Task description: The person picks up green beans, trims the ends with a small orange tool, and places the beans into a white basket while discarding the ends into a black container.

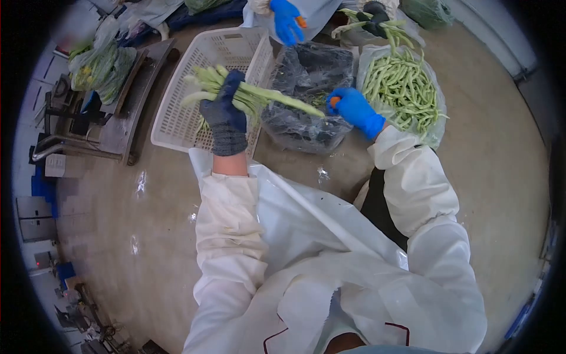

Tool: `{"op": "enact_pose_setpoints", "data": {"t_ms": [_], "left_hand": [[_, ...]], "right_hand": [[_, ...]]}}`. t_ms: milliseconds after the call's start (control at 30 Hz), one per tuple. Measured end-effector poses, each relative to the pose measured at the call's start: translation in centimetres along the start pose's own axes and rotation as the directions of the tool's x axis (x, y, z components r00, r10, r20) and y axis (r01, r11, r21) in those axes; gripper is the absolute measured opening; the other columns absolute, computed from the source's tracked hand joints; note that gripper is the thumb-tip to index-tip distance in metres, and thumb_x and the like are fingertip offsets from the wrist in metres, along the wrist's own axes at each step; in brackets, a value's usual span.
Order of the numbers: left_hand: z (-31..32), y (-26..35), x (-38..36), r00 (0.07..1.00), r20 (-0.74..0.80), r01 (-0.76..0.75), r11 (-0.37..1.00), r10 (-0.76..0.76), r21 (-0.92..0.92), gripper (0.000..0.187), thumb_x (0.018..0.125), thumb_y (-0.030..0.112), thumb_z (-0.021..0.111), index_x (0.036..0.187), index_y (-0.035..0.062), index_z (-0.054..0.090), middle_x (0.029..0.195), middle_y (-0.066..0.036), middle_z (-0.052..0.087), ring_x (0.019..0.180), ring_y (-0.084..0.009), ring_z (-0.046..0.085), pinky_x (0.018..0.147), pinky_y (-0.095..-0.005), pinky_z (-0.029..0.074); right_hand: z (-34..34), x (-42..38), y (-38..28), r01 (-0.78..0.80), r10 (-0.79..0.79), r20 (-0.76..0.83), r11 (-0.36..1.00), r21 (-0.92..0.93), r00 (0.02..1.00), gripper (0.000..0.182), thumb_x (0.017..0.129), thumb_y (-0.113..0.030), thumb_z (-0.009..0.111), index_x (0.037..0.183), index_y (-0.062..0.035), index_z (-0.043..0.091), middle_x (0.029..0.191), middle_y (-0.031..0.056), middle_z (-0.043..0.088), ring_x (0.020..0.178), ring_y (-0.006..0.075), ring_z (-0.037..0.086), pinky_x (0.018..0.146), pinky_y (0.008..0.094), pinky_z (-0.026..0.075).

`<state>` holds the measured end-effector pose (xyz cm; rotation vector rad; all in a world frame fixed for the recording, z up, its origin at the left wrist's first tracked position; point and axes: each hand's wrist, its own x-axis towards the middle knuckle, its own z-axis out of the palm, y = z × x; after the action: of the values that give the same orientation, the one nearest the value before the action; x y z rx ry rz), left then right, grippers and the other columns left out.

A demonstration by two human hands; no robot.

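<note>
Left hand: wrapped round long beans, which we should hold snugly, unbruised; right hand: curled beside one tip, contents we cannot tell

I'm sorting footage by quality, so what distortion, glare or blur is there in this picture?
Head view: strong fisheye curving, with black corners; head view: bright glare spots on the floor; head view: a hazy patch at upper left, while the left hand and its beans look fairly clear.
</note>
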<state>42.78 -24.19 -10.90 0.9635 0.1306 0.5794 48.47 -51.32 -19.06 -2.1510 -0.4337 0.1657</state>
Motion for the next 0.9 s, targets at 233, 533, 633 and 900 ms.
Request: {"op": "enact_pose_setpoints", "data": {"t_ms": [233,533,633,900], "left_hand": [[-4.9,3.5,2.3,0.993,-0.091,-0.081,0.995,0.076,-0.058,0.02,0.081,0.001,0.064,0.1,-0.001,0.058,0.094,-0.011,0.062,0.086,-0.0225,0.061,0.079,-0.0333,0.051],[-3.2,1.8,1.7,0.985,-0.17,-0.056,0.995,0.042,-0.081,0.023,0.08,-0.002,0.065,0.102,-0.0003,0.059,0.093,-0.012,0.062,0.087,-0.0231,0.062,0.079,-0.0347,0.051],[-2.6,0.9,1.7,0.982,-0.135,-0.143,0.988,0.135,-0.056,0.025,0.079,-0.002,0.067,0.103,-0.0009,0.059,0.094,-0.011,0.062,0.087,-0.0231,0.062,0.079,-0.0343,0.051],[-1.7,2.1,0.6,0.907,-0.205,-0.233,0.844,0.368,0.483,0.034,0.076,0.004,0.075,0.106,-0.0028,0.06,0.098,-0.011,0.064,0.084,-0.0203,0.063,0.074,-0.0316,0.051]], "right_hand": [[-0.7,2.8,8.7,-0.085,-0.02,-0.292,0.936,-0.343,0.956,0.022,0.075,-0.015,0.059,0.093,-0.0051,0.068,0.09,0.0254,0.065,0.085,0.0393,0.063,0.076,0.0436,0.051],[0.4,-1.7,-5.4,-0.353,-0.001,0.466,0.65,0.672,0.885,0.036,0.087,-0.019,0.059,0.115,0.0023,0.061,0.104,0.0181,0.066,0.089,0.0228,0.066,0.082,0.0326,0.051],[0.7,-3.7,-8.6,-0.527,0.041,0.603,0.537,0.659,0.796,0.032,0.09,-0.019,0.057,0.11,0.0054,0.062,0.099,0.0127,0.067,0.083,0.0167,0.065,0.075,0.0273,0.052],[-1.0,-2.5,-6.1,0.268,-0.294,-0.103,0.94,-0.213,0.95,0.021,0.08,-0.012,0.059,0.096,0.0014,0.062,0.086,0.0182,0.063,0.074,0.0301,0.064,0.065,0.0396,0.05]]}}
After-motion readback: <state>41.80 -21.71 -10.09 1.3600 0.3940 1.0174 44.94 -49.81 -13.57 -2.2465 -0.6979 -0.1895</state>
